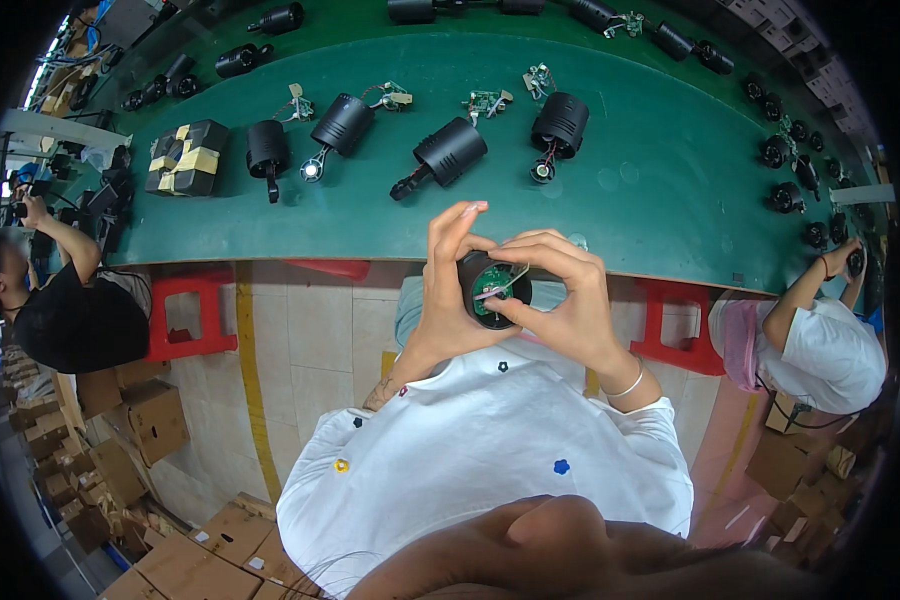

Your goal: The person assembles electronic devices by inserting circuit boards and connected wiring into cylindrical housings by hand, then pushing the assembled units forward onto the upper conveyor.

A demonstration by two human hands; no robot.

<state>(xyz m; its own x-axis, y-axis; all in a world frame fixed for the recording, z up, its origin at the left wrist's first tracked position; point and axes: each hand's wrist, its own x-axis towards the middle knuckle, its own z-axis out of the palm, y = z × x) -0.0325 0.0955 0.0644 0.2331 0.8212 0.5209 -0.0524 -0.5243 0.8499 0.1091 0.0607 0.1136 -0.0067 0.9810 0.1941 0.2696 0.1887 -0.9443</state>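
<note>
Between both hands, close to my chest at the table's front edge, is a black cylindrical housing [522, 292] with its open end facing me. Inside the opening sits a round green circuit board [488, 284] with pale wires across it. My left hand [444, 285] is closed around the left side of the housing, index finger stretched upward. My right hand [570, 300] curls over the far and right side, its thumb reaching into the opening against the board and wires. Whether the thumb pinches a wire is too small to tell.
On the green table [370, 225] lie several black cylinders with wired circuit boards, such as one cylinder [451, 152], and a taped black block [187, 160]. Co-workers sit at left [80, 310] and right [830, 350]. Red stools [192, 315] and cardboard boxes [155, 420] stand nearby.
</note>
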